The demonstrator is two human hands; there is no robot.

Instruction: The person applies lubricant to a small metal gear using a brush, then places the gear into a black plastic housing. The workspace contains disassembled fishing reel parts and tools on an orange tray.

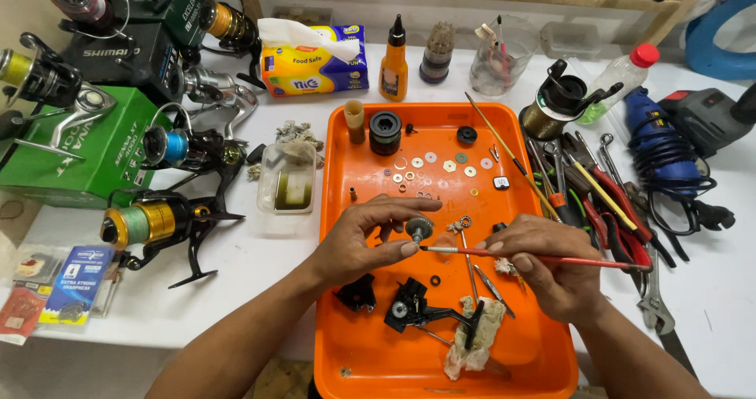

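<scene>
Here the small toothed gear [420, 227] sits pinched between thumb and fingertips of the left hand [364, 241], held just above the orange tray [370, 352], while the right hand [543, 261] is closed on a thin red-handled brush [543, 258] whose tip touches the gear's lower edge. The step in hand looks like brushing the gear clean or greased, and going on would call for turning it slowly in the fingers. Around lie washers [441, 164], a black reel body [417, 304], a rag [476, 340], with pliers [606, 210] and fishing reels [157, 222] beyond.
</scene>
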